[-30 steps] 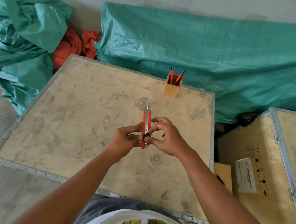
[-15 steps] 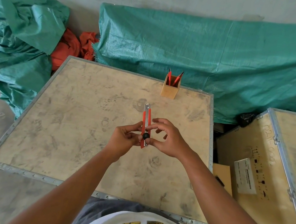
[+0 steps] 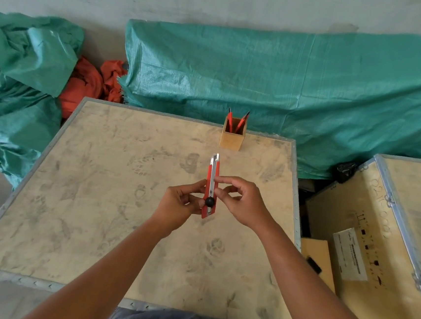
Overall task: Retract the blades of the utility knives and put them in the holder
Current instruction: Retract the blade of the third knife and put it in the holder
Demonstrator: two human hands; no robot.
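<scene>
I hold a red utility knife (image 3: 212, 175) upright above the middle of the wooden crate top (image 3: 102, 200). Its metal tip points away from me and no blade shows past it. My left hand (image 3: 179, 205) grips the knife's lower body by the black knob. My right hand (image 3: 239, 200) pinches the knife's right side with thumb and forefinger. A small square wooden holder (image 3: 232, 139) stands at the crate's far edge with two red knives (image 3: 236, 123) sticking out of it.
Green tarpaulin (image 3: 288, 89) covers bulky things behind the crate and to the left. Orange cloth (image 3: 90, 83) lies between the tarps. A second wooden crate (image 3: 376, 239) with a white label stands close on the right, with a gap between the two.
The knife stays between both hands at about the same spot. My right fingers have shifted slightly along its side.
</scene>
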